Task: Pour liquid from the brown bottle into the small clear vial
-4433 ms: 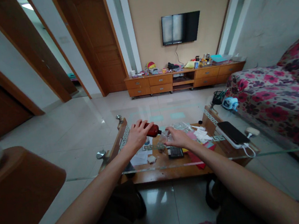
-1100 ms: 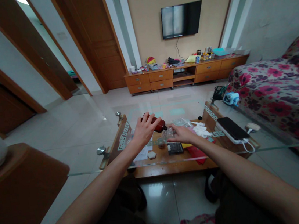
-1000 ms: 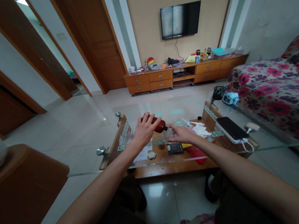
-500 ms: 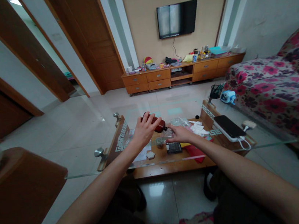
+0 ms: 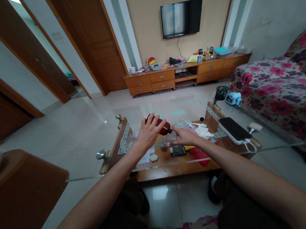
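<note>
- The left hand [image 5: 148,134] has its grip closed around a brown bottle [image 5: 162,126], tipped so that its neck points right and down toward a small clear container [image 5: 171,137].
- The right hand [image 5: 184,137] has its grip closed on that clear container, steadying it just above the glass table [image 5: 270,139]; the bottle's mouth sits right at the container's rim, touching or nearly so.
- By the look of it, the step in hand is pouring from the bottle into the container. Whether any liquid is running is too small to tell.
- The next move would call for a slow, steady tilt of the bottle, its mouth kept over the opening, and the right hand keeping the container level so that nothing spills onto the table.
- Close by lie a small black device [image 5: 177,150], some white tissues [image 5: 202,131] and, well to the right, a black phone [image 5: 233,129] on a white pack.
- Compared with the earliest frame, the bottle is tipped further down and its neck has come closer to the container; both hands have kept their hold, and the view has shifted a little, so the television [image 5: 182,18] stands higher in the picture.
</note>
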A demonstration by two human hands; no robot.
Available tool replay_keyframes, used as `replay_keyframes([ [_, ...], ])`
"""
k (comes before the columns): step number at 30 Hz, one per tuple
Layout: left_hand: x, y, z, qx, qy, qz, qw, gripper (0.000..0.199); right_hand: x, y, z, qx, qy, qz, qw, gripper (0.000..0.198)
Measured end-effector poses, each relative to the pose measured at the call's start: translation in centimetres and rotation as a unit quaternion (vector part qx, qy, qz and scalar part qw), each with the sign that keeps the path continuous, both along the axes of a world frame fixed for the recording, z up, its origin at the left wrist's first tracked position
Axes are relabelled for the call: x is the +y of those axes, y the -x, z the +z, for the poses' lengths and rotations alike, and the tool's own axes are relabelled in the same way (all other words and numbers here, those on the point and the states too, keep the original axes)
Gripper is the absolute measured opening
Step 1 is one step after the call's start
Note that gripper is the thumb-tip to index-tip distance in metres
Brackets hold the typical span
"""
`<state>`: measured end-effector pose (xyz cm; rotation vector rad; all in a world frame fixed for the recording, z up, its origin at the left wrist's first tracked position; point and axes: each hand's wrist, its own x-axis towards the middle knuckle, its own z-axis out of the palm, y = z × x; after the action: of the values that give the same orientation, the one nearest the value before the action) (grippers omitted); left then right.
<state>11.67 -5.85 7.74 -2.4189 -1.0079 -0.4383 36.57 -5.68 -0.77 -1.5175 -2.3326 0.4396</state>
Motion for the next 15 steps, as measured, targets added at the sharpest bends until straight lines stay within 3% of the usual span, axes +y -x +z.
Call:
replay_keyframes([
  [15,-0.17,0.0,0.02,-0.002,0.002,0.003,1.0,0.055,-0.16,0.11,0.32,-0.006,0.003,0.002,1.0,0.093],
])
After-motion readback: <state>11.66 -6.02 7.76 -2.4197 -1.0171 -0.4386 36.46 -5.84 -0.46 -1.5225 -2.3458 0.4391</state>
